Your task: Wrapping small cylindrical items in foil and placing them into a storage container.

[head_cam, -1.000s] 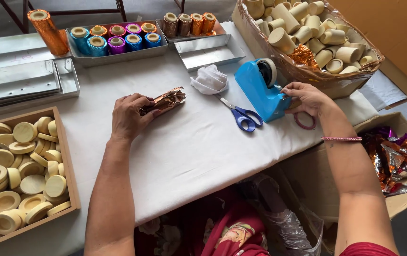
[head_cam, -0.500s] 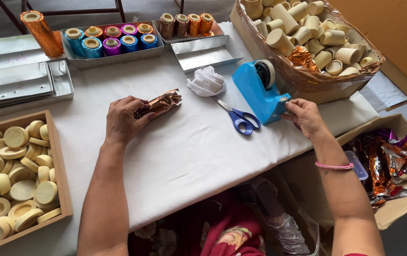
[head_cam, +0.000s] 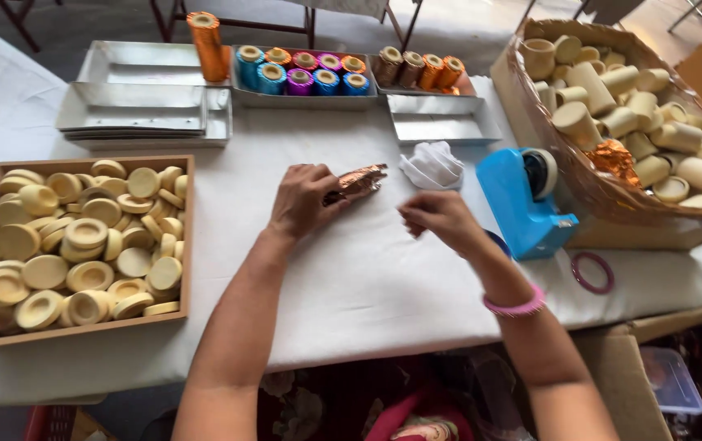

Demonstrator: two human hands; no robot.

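On the white surface (head_cam: 351, 278) our left hand (head_cam: 306, 200) presses down a copper foil-wrapped roll (head_cam: 356, 180), its far end not yet tucked, so we judge the wrapping half done. Our right hand (head_cam: 436, 216) is pinched narrow just beside it; we cannot tell if it holds tape. Further right stands the blue tape dispenser (head_cam: 524, 202). Far away, finished coloured rolls (head_cam: 302, 72) fill a metal tray, and many bare tubes (head_cam: 628, 114) wait in the basket.

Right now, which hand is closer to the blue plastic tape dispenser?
Right. The right hand hovers over the white cloth just left of the blue plastic tape dispenser; the left hand is farther away, holding a copper foil-wrapped roll.
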